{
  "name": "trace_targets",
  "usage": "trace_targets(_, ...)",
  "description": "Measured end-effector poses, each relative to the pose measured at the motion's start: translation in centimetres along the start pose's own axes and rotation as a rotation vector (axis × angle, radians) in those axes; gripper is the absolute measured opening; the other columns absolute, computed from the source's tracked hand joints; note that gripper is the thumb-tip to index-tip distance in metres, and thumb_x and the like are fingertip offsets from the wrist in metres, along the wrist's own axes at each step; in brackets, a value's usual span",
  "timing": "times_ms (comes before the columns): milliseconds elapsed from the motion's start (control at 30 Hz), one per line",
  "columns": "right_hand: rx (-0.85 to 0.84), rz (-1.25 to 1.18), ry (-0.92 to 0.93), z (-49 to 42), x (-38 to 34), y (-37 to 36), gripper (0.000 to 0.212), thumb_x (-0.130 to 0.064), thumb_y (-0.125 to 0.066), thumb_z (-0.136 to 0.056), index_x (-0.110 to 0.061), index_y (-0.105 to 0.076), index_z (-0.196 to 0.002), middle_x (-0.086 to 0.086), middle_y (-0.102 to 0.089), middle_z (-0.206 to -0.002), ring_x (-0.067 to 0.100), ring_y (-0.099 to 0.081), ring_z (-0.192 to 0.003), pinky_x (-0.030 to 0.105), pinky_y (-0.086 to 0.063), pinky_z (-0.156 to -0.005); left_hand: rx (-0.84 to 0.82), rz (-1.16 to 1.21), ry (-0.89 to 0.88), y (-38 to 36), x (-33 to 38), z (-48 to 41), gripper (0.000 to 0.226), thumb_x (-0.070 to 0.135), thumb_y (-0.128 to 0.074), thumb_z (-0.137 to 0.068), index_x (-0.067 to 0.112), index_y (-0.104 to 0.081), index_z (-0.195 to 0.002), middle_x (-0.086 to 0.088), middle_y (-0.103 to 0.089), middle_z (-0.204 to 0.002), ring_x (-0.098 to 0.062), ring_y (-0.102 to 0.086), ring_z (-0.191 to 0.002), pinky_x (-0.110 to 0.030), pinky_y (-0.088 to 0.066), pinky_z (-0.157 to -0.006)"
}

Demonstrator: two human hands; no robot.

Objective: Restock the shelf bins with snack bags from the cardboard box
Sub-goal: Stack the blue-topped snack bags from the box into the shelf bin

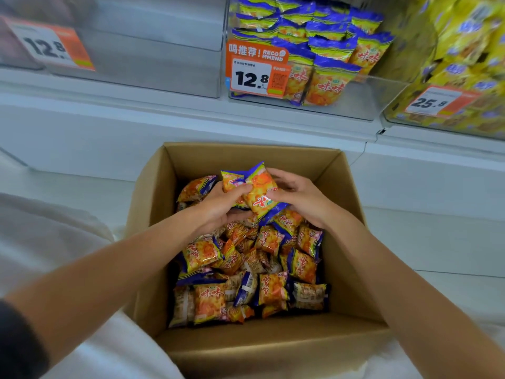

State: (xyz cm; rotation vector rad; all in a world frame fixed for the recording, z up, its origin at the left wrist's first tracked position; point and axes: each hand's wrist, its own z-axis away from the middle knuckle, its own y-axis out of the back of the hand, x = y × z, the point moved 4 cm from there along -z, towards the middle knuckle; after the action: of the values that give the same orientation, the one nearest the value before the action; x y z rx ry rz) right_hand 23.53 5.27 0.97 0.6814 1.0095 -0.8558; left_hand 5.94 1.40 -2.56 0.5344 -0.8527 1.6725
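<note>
Nearest item: the front wall of the cardboard box [273, 348], open-topped, standing below the shelving. Contents: loose snack bags [273, 269], orange with blue ends, piled unsorted and sitting well below the rim.

My left hand [218, 206] and right hand [303, 199] meet over the far half of the box. Between them is a small held bunch [259, 192] of at least two bags; the exact count cannot be told. Left hand: fingers curled beneath the bunch, thumb pressed on top. Right hand: fingers and thumb closed on its right side. Neither hand is slack.

Destination, in my judgement: the clear shelf bin [355, 105] directly above, behind the 12.8 price tag [254, 77]. It is partly stocked with matching bags, with room toward its front right. The neighbouring bin [464, 64] holds a different yellow product — not for these.

Step in hand: gathering a handful. Recommendations — square the bags against each other before lifting. Grip the padded bodies rather than the slick sealed ends. Raise the bunch clear of the box's far wall. Stand the bags face-forward like those already shelved.
</note>
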Motion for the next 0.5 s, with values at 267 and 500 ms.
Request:
trace_targets(267, -0.188, 0.651, -0.066, 0.2, -6.1, 1.5, 0.056, -0.012, -0.081, -0.074, -0.025, -0.045, -0.116, -0.010, -0.064, -0.116, 0.013, -0.060, -0.092, 0.029, -0.048, -0.079, -0.207, -0.418, -0.070, -1.3, 4.1, 1.5, 0.090, 0.061, -0.074, -0.061, 0.026, -0.038, -0.136, 0.004, -0.057, -0.129, -0.015, -0.062, -0.113, -0.034, -0.059, -0.080)
trace_targets(500, -0.038, 0.453, 0.149, 1.0, -11.2, 2.4, 0.063, -0.019, -0.080, -0.078, -0.023, -0.049, -0.134, -0.002, -0.055, -0.133, 0.013, -0.057, -0.119, 0.029, -0.050, -0.096, -0.397, -0.429, -0.077, -4.4, 6.8, 3.3, 0.063, 0.026, -0.076, -0.077, 0.026, -0.046, -0.132, -0.001, -0.064, -0.125, -0.018, -0.068, -0.107, -0.038, -0.058, -0.088)
